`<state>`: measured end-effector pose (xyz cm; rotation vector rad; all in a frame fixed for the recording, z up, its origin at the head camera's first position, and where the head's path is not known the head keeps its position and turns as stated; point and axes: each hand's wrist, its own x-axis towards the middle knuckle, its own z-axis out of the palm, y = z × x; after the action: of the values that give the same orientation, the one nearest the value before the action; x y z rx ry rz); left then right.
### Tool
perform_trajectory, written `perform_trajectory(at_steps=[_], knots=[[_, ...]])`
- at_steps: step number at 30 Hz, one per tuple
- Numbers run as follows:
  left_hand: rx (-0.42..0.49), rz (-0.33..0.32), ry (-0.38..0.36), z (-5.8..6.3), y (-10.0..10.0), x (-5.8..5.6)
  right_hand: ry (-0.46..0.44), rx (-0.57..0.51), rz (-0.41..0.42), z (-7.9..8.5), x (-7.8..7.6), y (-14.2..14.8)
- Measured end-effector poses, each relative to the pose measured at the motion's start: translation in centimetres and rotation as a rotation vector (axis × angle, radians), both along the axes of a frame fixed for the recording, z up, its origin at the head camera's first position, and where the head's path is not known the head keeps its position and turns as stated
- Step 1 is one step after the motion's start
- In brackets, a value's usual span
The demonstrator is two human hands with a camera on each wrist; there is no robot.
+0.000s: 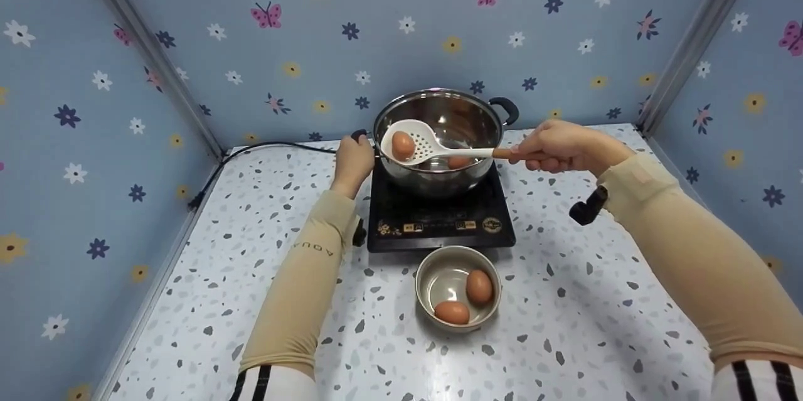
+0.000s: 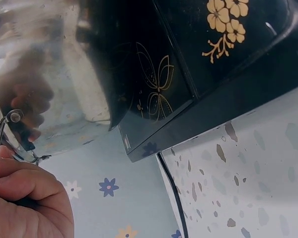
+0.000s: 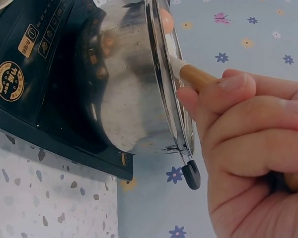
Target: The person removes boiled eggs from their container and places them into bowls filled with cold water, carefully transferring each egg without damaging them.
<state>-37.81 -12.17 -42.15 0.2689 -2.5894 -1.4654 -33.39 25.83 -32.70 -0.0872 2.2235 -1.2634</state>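
My right hand grips the brown wooden handle of a white skimmer, its forefinger stretched along the handle. In the skimmer's perforated bowl lies a brown egg, held over the left part of a steel pot. Another egg shows inside the pot, partly behind the skimmer's handle. On the pot's left side my left hand grips the black side handle, fingers curled round it in the left wrist view.
Under the pot is a black induction cooker, its cord running left along the wall. In front stands a beige bowl with two brown eggs in it. Flowered walls enclose the speckled table at back and sides.
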Motion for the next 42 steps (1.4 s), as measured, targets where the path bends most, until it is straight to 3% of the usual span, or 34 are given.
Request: perform_trajectory(at_steps=[15, 23, 42], knots=[[-0.018, -0.009, 0.0, -0.2, 0.0, 0.1, -0.021, -0.016, -0.01, -0.2, 1.0, 1.3], [-0.032, -0.021, -0.008, -0.1, 0.0, 0.3, -0.021, -0.076, -0.027, -0.4, 1.4, 2.3], [-0.01, -0.027, -0.01, 0.2, -0.1, 0.6, 0.015, -0.091, 0.017, -0.4, 2.4, 4.2]])
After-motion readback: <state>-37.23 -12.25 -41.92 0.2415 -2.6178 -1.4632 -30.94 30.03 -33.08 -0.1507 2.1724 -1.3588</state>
